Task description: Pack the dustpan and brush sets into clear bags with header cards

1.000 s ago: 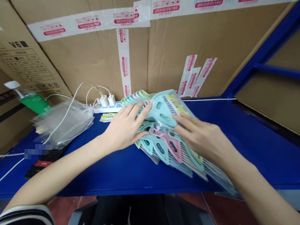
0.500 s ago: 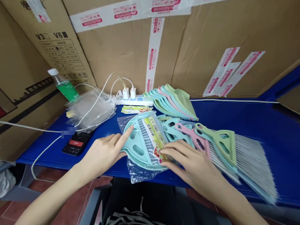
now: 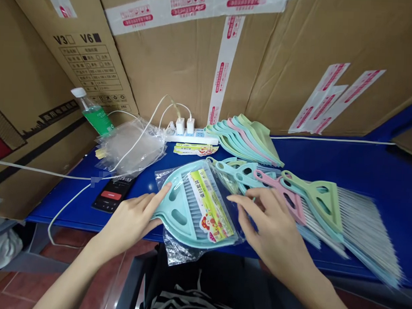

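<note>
A light-blue dustpan (image 3: pixel 202 243) lies face up in front of me, with a matching hand brush (image 3: pixel 193 206) nested in it. On the bristles rests a yellow-green printed card (image 3: pixel 212 209) with a cartoon figure. Clear plastic bag film (image 3: pixel 177 253) sticks out below and beside the pan. My left hand (image 3: pixel 131 219) grips the set at its handle end, thumb underneath and index finger on top. To the right, my right hand (image 3: pixel 274 230) hovers just off the pan's wide edge, fingers apart and holding nothing visible.
Loose brushes (image 3: pixel 321 205) in green, pink and blue lie at right. Behind them sit stacked dustpans (image 3: pixel 247 140), printed cards (image 3: pixel 195 149) and a power strip (image 3: pixel 193 139). At left are plastic bags (image 3: pixel 134 144), a phone (image 3: pixel 112 195), a bottle (image 3: pixel 98 118) and white cables. Cardboard boxes (image 3: pixel 182 67) stand behind.
My right hand has come off the card and moved right, its fingers spreading. The card now lies uncovered on the bristles. My left hand keeps its grip, and the view has shifted slightly.
</note>
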Available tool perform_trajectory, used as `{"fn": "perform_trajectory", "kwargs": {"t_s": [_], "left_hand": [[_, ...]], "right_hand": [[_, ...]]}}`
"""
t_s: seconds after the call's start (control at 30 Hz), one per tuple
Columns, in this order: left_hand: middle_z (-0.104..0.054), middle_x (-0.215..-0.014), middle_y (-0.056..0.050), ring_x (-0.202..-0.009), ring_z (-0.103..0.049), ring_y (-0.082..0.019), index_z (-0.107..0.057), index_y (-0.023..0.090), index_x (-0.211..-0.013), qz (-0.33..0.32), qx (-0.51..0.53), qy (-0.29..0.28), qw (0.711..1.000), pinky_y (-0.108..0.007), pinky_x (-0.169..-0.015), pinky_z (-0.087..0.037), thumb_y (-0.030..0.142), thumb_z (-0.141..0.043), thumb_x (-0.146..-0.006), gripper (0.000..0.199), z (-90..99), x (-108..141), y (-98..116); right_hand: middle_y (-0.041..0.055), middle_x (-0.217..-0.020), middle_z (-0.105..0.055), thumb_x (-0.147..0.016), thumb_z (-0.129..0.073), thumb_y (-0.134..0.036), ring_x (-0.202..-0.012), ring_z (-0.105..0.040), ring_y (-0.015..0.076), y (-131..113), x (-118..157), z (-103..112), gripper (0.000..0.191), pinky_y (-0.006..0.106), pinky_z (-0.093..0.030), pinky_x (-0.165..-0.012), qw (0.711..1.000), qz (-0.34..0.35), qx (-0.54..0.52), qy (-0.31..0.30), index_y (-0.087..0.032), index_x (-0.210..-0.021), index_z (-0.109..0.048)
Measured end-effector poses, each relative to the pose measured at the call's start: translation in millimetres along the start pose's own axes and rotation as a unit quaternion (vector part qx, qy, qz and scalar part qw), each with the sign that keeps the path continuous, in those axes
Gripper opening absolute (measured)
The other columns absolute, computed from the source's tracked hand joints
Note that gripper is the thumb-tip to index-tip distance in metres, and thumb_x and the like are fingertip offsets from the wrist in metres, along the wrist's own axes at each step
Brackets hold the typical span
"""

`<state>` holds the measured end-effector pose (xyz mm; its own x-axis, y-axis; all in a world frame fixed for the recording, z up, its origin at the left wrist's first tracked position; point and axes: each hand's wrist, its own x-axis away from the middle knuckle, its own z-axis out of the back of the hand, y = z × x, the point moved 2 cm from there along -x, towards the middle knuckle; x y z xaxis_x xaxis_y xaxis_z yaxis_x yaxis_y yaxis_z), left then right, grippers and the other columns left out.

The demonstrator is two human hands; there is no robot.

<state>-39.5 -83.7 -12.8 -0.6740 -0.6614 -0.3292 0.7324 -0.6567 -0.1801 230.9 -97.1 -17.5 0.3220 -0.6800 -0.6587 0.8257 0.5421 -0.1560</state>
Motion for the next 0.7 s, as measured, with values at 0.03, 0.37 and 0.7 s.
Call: {"fn": "perform_trajectory", "kwargs": {"t_s": [0.03,0.37,0.7], "left_hand": [[-0.071,-0.093,-0.007,-0.072,-0.069,-0.02,-0.007,0.018,-0.153,-0.001,0.0,0.001,1.0,-0.027,-0.062,-0.053,0.03,-0.026,-0.102,0.056,0.0,-0.6,-0.2],[-0.07,-0.09,-0.006,-0.069,-0.067,-0.019,-0.013,0.018,-0.153,0.0,-0.018,-0.004,1.0,-0.027,-0.06,-0.053,0.03,-0.032,-0.101,0.057,-6.1,1.1,-3.0],[-0.072,-0.101,-0.009,-0.078,-0.071,-0.021,-0.003,0.02,-0.155,0.009,0.063,-0.014,0.998,-0.028,-0.065,-0.055,0.035,-0.028,-0.102,0.06,-5.9,0.4,-8.2]], "right_hand": [[0.0069,-0.083,-0.06,-0.093,-0.044,-0.014,-0.078,-0.061,0.0215,-3.4,-2.2,0.4,0.018,0.033,-0.049,-0.068,1.0,0.001,0.0,-0.003,-0.02,-0.095,-0.06],[-0.0002,-0.066,-0.054,-0.095,-0.036,-0.018,-0.058,-0.053,0.0166,-13.7,-4.9,-15.8,0.022,0.028,-0.037,-0.053,0.995,-0.053,-0.032,-0.077,-0.024,-0.075,-0.043],[0.0033,-0.081,-0.058,-0.096,-0.041,-0.031,-0.072,-0.058,0.017,9.0,-16.2,-9.3,0.026,0.028,-0.05,-0.063,0.894,-0.164,-0.37,-0.191,-0.022,-0.097,-0.066]]}}
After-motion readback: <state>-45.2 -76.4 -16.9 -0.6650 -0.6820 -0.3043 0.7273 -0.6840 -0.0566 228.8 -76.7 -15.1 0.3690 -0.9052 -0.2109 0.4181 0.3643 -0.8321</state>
